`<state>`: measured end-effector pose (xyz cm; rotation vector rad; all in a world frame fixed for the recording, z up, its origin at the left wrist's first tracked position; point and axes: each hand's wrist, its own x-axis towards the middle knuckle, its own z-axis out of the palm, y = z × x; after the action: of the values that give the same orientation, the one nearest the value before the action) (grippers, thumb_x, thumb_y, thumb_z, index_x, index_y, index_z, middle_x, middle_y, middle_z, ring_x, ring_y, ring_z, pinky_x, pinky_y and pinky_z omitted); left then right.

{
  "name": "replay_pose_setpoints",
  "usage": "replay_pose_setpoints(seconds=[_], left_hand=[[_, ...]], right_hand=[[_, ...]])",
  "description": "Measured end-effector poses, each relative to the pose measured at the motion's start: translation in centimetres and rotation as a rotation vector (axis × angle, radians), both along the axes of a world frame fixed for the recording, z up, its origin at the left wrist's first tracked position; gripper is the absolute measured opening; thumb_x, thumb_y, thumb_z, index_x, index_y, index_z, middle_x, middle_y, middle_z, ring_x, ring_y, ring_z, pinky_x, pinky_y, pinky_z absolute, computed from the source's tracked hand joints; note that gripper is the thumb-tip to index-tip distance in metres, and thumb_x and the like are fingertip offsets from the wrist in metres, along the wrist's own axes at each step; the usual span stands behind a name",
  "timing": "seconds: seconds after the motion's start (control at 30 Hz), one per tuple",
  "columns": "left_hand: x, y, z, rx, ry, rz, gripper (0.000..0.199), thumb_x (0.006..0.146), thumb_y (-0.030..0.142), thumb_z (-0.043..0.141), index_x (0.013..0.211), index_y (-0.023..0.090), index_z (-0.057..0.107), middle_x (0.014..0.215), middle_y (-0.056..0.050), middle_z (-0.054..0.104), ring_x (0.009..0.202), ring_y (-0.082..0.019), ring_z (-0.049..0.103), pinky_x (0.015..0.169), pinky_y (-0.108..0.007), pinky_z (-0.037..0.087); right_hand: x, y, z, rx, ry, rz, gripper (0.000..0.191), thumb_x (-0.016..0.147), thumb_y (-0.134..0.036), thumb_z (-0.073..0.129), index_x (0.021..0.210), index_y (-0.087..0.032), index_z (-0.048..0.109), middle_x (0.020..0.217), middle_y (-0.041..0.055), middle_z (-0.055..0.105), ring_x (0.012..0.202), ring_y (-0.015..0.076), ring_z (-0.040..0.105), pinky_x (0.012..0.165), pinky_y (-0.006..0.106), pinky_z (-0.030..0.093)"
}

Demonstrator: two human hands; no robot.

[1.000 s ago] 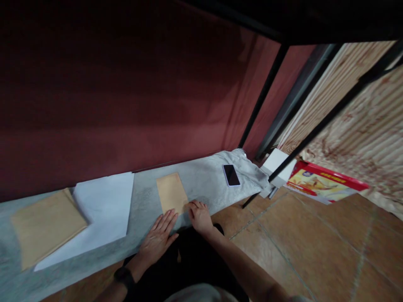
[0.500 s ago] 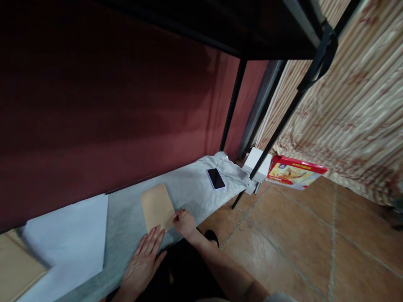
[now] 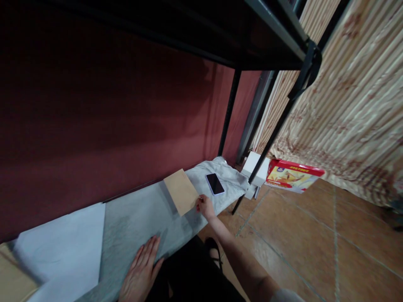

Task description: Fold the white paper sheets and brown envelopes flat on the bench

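A tan paper piece (image 3: 181,192) is pinched at its right edge by my right hand (image 3: 204,206), tilted over the grey cloth surface (image 3: 135,218), with a shadow to its left. My left hand (image 3: 142,268) lies on the cloth near the front edge, fingers stretched, palm down, holding nothing. A dark-screened phone (image 3: 215,184) rests on the cloth just right of the paper.
White sheets (image 3: 66,247) and another tan paper (image 3: 14,277) lie at the left. A black post (image 3: 270,144) rises at the right end beneath a dark upper shelf (image 3: 176,29). A red box (image 3: 291,175) and a white box (image 3: 256,167) stand beyond it.
My right hand has moved right and up with the tan paper, off from under my left hand. My left hand has stayed near the front edge, slightly lower in view.
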<state>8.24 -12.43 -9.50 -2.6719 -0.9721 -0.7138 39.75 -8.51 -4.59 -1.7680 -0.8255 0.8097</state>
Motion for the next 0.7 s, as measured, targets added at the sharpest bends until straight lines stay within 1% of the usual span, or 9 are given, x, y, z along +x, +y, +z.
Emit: replay_pose_setpoints(seconds=[0.07, 0.13, 0.2, 0.27, 0.33, 0.37, 0.53, 0.6, 0.7], left_hand=[[0.0, 0.0, 0.0, 0.016, -0.002, 0.008, 0.071, 0.101, 0.045, 0.037, 0.162, 0.024, 0.008, 0.149, -0.009, 0.056, 0.127, -0.026, 0.061, 0.112, -0.044, 0.043], [0.1, -0.1, 0.0, 0.03, -0.008, 0.009, 0.07, 0.102, 0.045, 0.036, 0.162, 0.024, 0.009, 0.147, -0.009, 0.057, 0.127, -0.025, 0.061, 0.112, -0.044, 0.043], [0.1, -0.1, -0.1, 0.041, -0.012, 0.007, 0.069, 0.102, 0.045, 0.036, 0.162, 0.024, 0.009, 0.147, -0.009, 0.058, 0.127, -0.025, 0.062, 0.112, -0.043, 0.043], [0.1, -0.1, -0.2, 0.048, -0.006, 0.013, 0.069, 0.102, 0.044, 0.037, 0.162, 0.024, 0.01, 0.147, -0.008, 0.058, 0.127, -0.025, 0.061, 0.112, -0.043, 0.043], [0.0, -0.1, -0.3, 0.056, 0.008, 0.021, 0.07, 0.102, 0.045, 0.037, 0.162, 0.024, 0.009, 0.147, -0.008, 0.058, 0.128, -0.025, 0.061, 0.113, -0.043, 0.042], [0.0, -0.1, -0.4, 0.057, 0.016, 0.027, 0.071, 0.102, 0.045, 0.037, 0.162, 0.024, 0.008, 0.148, -0.008, 0.057, 0.128, -0.025, 0.061, 0.113, -0.043, 0.042], [-0.1, -0.3, -0.8, 0.034, 0.031, 0.045, 0.072, 0.101, 0.047, 0.039, 0.162, 0.023, 0.009, 0.148, -0.009, 0.057, 0.129, -0.025, 0.06, 0.115, -0.043, 0.04], [-0.1, -0.3, -1.0, 0.024, 0.022, 0.044, 0.072, 0.101, 0.046, 0.041, 0.162, 0.023, 0.01, 0.148, -0.008, 0.057, 0.13, -0.024, 0.059, 0.115, -0.043, 0.041], [-0.1, -0.4, -1.2, 0.01, 0.018, 0.044, 0.072, 0.1, 0.044, 0.044, 0.162, 0.023, 0.014, 0.15, -0.008, 0.055, 0.132, -0.024, 0.057, 0.114, -0.042, 0.042]], right_hand=[[2.4, -0.2, 0.0, -0.036, -0.062, -0.053, 0.016, 0.094, -0.024, 0.045, 0.097, -0.017, 0.06, 0.06, -0.0035, 0.056, 0.05, 0.0133, 0.058, 0.047, 0.021, 0.047], [4.1, -0.7, -0.1, -0.086, -0.147, -0.098, 0.02, 0.096, -0.022, 0.042, 0.1, -0.016, 0.061, 0.063, -0.0014, 0.06, 0.053, 0.0145, 0.061, 0.051, 0.022, 0.048], [5.0, -1.3, -0.4, -0.135, -0.25, -0.135, 0.022, 0.097, -0.02, 0.042, 0.104, -0.016, 0.062, 0.07, 0.0023, 0.065, 0.063, 0.0167, 0.066, 0.058, 0.024, 0.05], [5.4, -1.7, -0.6, -0.176, -0.36, -0.161, 0.022, 0.097, -0.018, 0.043, 0.108, -0.016, 0.063, 0.08, 0.0065, 0.069, 0.077, 0.0193, 0.069, 0.067, 0.025, 0.05], [5.4, -1.9, -0.8, -0.212, -0.463, -0.172, 0.023, 0.098, -0.018, 0.045, 0.114, -0.016, 0.062, 0.09, 0.0096, 0.072, 0.088, 0.0211, 0.07, 0.074, 0.027, 0.049], [5.3, -1.9, -0.9, -0.23, -0.51, -0.172, 0.024, 0.099, -0.019, 0.045, 0.116, -0.016, 0.062, 0.092, 0.0108, 0.072, 0.089, 0.0217, 0.07, 0.075, 0.028, 0.049], [4.3, -2.2, -0.9, -0.306, -0.704, -0.149, 0.029, 0.103, -0.021, 0.039, 0.119, -0.009, 0.061, 0.093, 0.0167, 0.072, 0.085, 0.0239, 0.071, 0.075, 0.032, 0.049], [3.7, -2.3, -0.7, -0.32, -0.756, -0.133, 0.031, 0.103, -0.021, 0.039, 0.122, -0.008, 0.06, 0.095, 0.0179, 0.071, 0.086, 0.0247, 0.071, 0.077, 0.034, 0.049], [2.4, -2.1, -0.5, -0.256, -0.899, -0.035, 0.032, 0.101, -0.021, 0.045, 0.128, -0.013, 0.059, 0.11, 0.0174, 0.069, 0.103, 0.0257, 0.067, 0.089, 0.037, 0.048]])
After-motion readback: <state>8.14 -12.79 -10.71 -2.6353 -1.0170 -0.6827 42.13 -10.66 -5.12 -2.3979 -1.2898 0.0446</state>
